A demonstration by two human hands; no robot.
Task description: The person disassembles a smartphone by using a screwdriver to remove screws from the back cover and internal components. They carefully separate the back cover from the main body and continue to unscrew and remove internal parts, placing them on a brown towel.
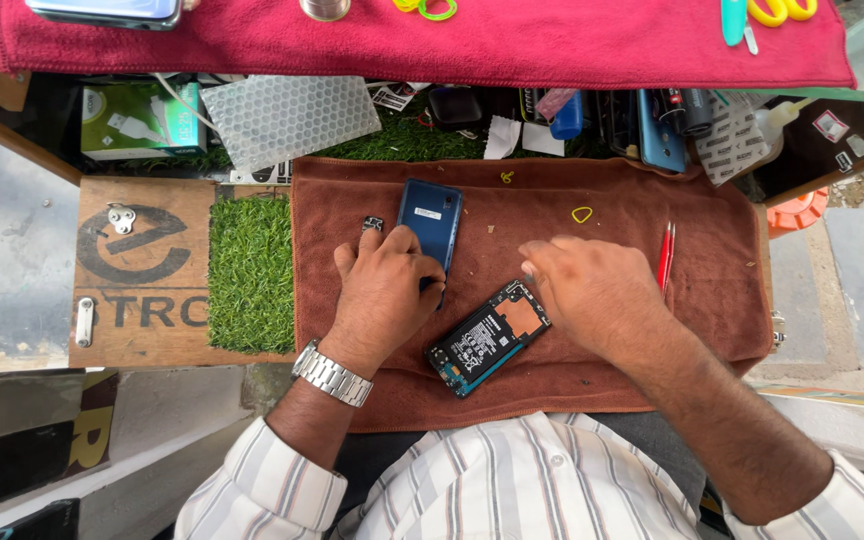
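My left hand lies on the lower end of a blue phone back cover on a brown towel, fingers pressing on it. My right hand hovers palm down over the towel, fingers bent, just right of an opened phone with its battery and circuit board showing. What the right fingertips touch is hidden. A small dark part lies above my left hand. Red tweezers rest to the right of my right hand.
A patch of green artificial turf and a wooden board lie left of the towel. A red cloth covers the shelf above, with scissors. Boxes, a bubble sheet, a blue phone and bottles crowd the back.
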